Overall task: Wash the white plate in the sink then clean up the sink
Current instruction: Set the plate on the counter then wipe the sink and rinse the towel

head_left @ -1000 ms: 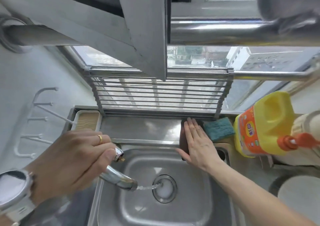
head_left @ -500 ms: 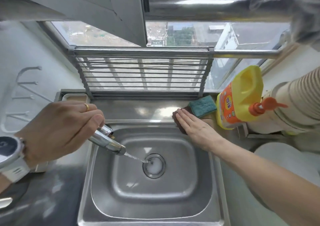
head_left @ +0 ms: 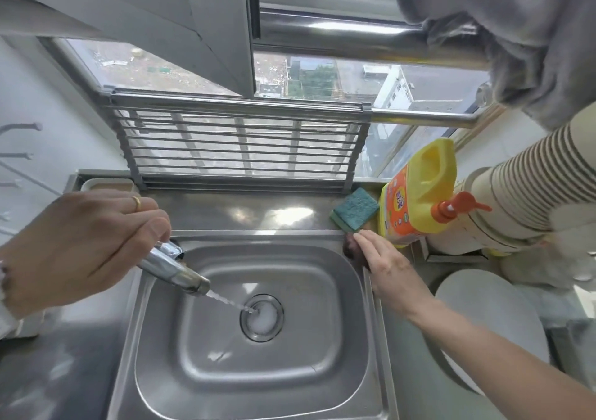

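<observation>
The steel sink (head_left: pixel 322 371) fills the middle of the view. My left hand (head_left: pixel 80 242) grips the chrome faucet spout (head_left: pixel 175 273), which sends a thin stream of water onto the round drain (head_left: pixel 262 316). My right hand (head_left: pixel 390 269) lies flat, fingers together, pressing a dark brown cloth (head_left: pixel 350 248) onto the sink's right rim. A white plate (head_left: pixel 490 319) rests on the counter at the right, partly hidden behind my right forearm.
A green sponge (head_left: pixel 354 208) lies on the ledge behind the sink, next to a yellow detergent bottle (head_left: pixel 416 200) with an orange pump. A stack of paper cups (head_left: pixel 529 194) leans at the right. A metal drying rack (head_left: pixel 242 148) stands against the window.
My right hand slid with the dark cloth from the back ledge to the sink's right rim. My left hand keeps hold of the faucet and water keeps running. The camera tilted downward.
</observation>
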Available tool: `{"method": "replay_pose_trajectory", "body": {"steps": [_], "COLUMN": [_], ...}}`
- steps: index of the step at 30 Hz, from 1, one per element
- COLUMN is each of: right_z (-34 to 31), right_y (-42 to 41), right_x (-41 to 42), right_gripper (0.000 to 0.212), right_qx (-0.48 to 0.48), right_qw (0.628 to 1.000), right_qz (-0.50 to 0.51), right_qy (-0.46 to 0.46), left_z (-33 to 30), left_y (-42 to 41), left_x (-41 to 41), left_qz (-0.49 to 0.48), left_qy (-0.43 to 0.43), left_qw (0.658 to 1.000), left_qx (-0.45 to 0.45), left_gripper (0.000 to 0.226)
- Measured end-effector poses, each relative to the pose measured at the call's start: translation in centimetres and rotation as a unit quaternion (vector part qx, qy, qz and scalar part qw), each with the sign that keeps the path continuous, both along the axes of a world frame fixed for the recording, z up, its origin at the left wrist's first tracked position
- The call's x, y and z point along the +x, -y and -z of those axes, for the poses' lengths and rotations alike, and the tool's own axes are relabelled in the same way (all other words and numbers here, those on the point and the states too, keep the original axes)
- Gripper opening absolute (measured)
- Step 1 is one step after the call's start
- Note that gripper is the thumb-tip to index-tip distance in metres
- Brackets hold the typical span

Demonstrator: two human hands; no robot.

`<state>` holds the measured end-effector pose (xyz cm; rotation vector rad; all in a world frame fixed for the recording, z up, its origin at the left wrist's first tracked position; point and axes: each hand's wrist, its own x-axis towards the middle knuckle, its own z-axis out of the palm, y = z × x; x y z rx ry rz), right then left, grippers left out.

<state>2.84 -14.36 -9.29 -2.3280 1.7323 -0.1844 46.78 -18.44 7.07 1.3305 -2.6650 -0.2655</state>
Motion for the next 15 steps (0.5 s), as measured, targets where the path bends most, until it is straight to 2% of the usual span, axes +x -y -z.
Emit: {"method": "replay_pose_trajectory", "body": {"steps": [4,10,13,15], "right_z": [0.3,-0.1,-0.2,0.3], "right_y": [3.2,4.9,4.4,3.3], "right_x": [2.0,3.8,2.4,0.6], "right_gripper": [0.038,0.038,0.037,0.046], "right_qx": [0.036,0.059,0.052,0.031], "right_qw": [0.997,0.996,0.997,0.997], "right_qz": [0.021,-0.007,-0.041,-0.075], "right_qy": [0.063,0.061,0.043,0.003], "left_z": [1.1,1.0,0.8,0.6], "left_y": [0.8,1.5,1.3,1.1], "left_x": [1.4,1.6,1.6,1.3], "left_qz": [-0.027,-0.048,-0.063,-0.065], "left_qy": [0.092,0.162,0.156,0.152], "left_qw": [0.995,0.984,0.984,0.984], "left_qx": [0.031,0.053,0.059,0.06], "left_gripper": [0.045,0.04,0.04,0.041]}}
